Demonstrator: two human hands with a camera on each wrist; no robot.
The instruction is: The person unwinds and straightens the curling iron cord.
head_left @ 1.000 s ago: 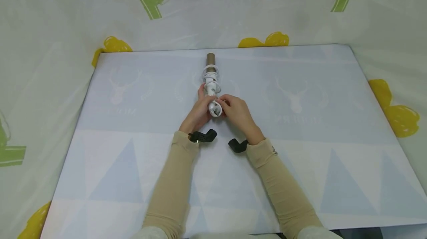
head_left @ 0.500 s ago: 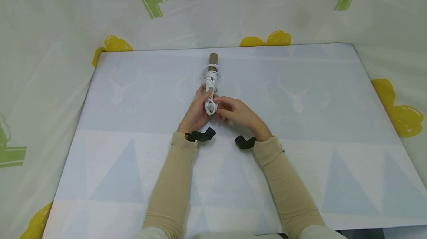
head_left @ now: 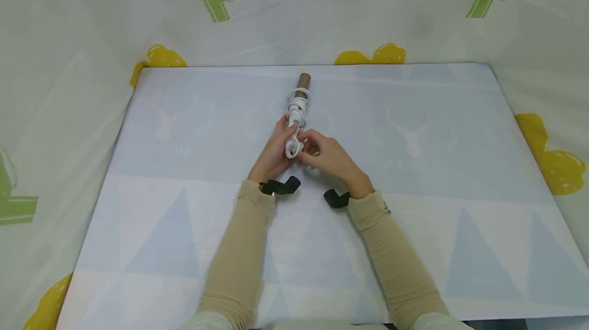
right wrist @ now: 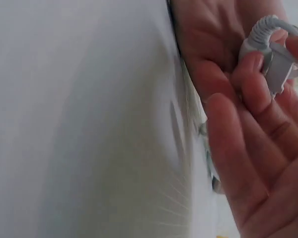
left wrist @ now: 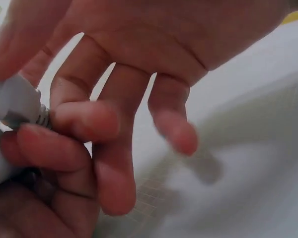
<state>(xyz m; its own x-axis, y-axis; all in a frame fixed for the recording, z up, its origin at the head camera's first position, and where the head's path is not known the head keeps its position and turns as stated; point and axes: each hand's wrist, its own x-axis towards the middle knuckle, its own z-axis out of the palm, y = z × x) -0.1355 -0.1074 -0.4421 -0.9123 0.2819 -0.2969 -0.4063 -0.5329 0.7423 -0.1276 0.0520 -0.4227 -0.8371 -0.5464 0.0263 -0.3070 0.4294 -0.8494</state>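
What looks like a curling iron, with a brown barrel [head_left: 304, 81] and a white handle, points away from me near the middle of the table. White cord [head_left: 299, 101] is wound round it in loops. My left hand [head_left: 272, 153] grips the handle from the left, thumb on top. At its near end, a cord loop stands by the plug. My right hand [head_left: 335, 158] pinches the plug [right wrist: 279, 69] between thumb and fingers; the ribbed cord sleeve [right wrist: 262, 30] bends away from it. In the left wrist view the plug [left wrist: 15, 99] shows only partly behind fingers.
The table [head_left: 161, 227] has a pale blue and white cover with triangles and deer heads. A patterned curtain [head_left: 285, 13] hangs at its back and sides. Black wrist mounts [head_left: 281, 185] stick inward from both wrists.
The curling iron's far end has swung to the right, so it now leans that way. My right hand has shifted slightly right and its fingers have changed their hold at the plug end.
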